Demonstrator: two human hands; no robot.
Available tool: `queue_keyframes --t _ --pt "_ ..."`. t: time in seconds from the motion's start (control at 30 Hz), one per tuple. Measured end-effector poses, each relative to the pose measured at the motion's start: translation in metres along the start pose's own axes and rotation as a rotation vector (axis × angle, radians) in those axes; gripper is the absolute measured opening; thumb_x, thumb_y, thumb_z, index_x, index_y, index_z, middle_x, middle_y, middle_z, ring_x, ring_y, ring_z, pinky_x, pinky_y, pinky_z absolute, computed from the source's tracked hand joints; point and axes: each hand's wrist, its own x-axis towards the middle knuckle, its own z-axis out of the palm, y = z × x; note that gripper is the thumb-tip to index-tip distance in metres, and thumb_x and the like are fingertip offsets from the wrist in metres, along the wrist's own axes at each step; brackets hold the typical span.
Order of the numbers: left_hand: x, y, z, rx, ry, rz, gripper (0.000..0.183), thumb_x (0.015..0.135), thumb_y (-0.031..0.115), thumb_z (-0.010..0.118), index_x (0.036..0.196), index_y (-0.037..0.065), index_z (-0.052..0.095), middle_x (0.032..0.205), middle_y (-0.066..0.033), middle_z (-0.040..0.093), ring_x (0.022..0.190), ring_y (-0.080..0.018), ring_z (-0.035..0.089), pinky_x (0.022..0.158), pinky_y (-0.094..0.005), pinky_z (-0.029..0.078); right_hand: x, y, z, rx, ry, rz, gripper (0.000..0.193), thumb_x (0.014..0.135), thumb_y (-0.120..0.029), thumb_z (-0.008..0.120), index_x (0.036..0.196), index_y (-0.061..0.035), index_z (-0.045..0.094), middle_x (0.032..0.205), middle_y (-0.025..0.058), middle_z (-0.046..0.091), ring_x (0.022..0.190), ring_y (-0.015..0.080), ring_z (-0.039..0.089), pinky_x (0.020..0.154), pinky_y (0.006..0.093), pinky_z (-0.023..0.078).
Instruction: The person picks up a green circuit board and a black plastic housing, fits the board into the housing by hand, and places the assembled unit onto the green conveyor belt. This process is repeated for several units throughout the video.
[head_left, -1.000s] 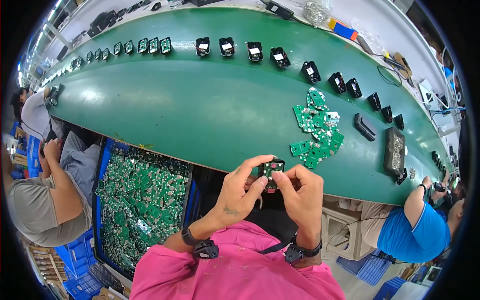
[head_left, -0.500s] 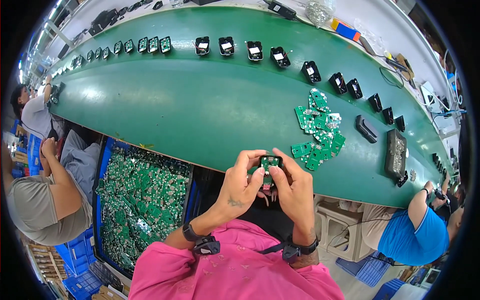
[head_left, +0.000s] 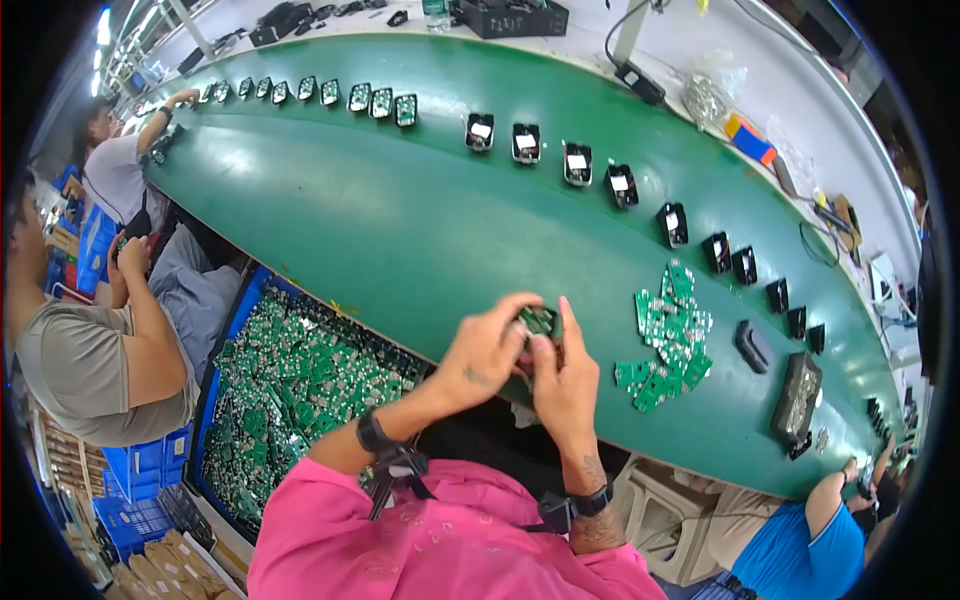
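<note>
Between both hands, over the near edge of the green table, I hold a small black housing with a green circuit board [head_left: 539,320] in it. My left hand [head_left: 482,352] is closed round its left side. My right hand [head_left: 563,385] grips it from the right, with the thumb on the board's face and the index finger stretched along the far side. The fingers hide much of the housing. Something reddish shows at its lower end. To the right, a loose pile of green circuit boards [head_left: 672,335] lies on the table.
Black housings [head_left: 578,164] stand in a curved row on the table [head_left: 400,220]; several farther left hold green boards [head_left: 381,102]. A blue bin of boards [head_left: 300,390] is at my left. A black tray [head_left: 797,398] lies right. Co-workers sit on both sides.
My view has swung left, so the table's things appear farther right and lower. The housing stays in both hands and is now more tilted. At far left, a co-worker's arm reaches to the row.
</note>
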Motion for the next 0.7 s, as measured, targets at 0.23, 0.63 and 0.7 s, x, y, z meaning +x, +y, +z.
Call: queue_keyframes --t 0.23,0.63,0.7 --pt "0.205 -0.048 -0.173 0.335 0.415 0.021 0.034 0.102 0.012 0.041 0.134 0.006 0.048 0.082 -0.0133 0.065 0.050 -0.0194 0.066 0.046 -0.0343 0.054 -0.007 0.036 0.015 -0.242 0.017 -0.204 0.029 0.091 -0.011 0.069 0.117 0.0017 0.064 0.079 0.0100 0.061 0.058 0.0218 0.058 0.056 0.0338 0.048" --pt "0.275 -0.070 -0.185 0.836 0.146 0.565 0.081 0.078 0.021 0.073 0.149 -0.001 0.040 0.120 -0.0282 0.065 0.110 -0.0415 0.064 0.098 -0.0429 0.049 0.000 0.038 0.007 -0.183 0.026 -0.137 0.013 0.089 -0.006 0.069 0.100 0.0003 0.067 0.077 0.0103 0.061 0.059 0.0232 0.060 0.054 0.0340 0.049" --pt "0.275 -0.072 -0.192 0.899 0.053 0.439 0.085 0.075 0.023 0.077 0.148 -0.002 0.040 0.123 -0.0279 0.064 0.114 -0.0411 0.062 0.100 -0.0424 0.048 0.000 0.036 0.008 -0.186 0.034 -0.140 0.012 0.089 -0.006 0.069 0.100 0.0001 0.067 0.078 0.0110 0.062 0.060 0.0248 0.061 0.055 0.0349 0.050"
